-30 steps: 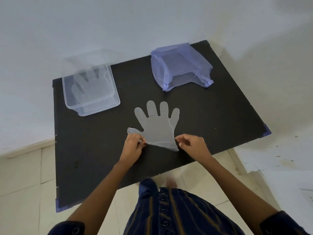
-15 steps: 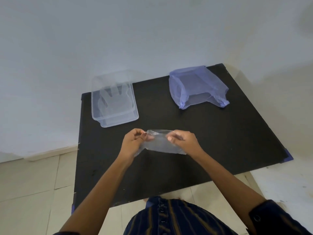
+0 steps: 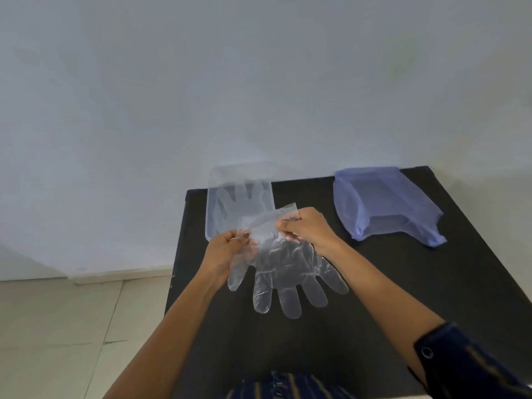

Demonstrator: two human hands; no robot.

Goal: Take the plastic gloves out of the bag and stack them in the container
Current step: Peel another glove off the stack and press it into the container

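A clear plastic glove (image 3: 283,269) hangs in the air above the black table (image 3: 374,298), cuff up and fingers pointing down toward me. My left hand (image 3: 227,249) pinches the cuff's left corner and my right hand (image 3: 308,226) pinches its right corner. Just behind the glove stands the clear container (image 3: 218,197) at the table's back left; at least one glove lies flat inside it. The blue plastic bag (image 3: 385,205) rests at the back right, its mouth facing left toward the container.
A white wall rises directly behind the table. Pale floor tiles (image 3: 72,326) lie to the left of the table's left edge. My striped shirt shows at the bottom of the view.
The glove lay flat on the table a second ago. Both hands picked it up by the cuff and raised it toward the container; its fingers now dangle. The view tilted up and left.
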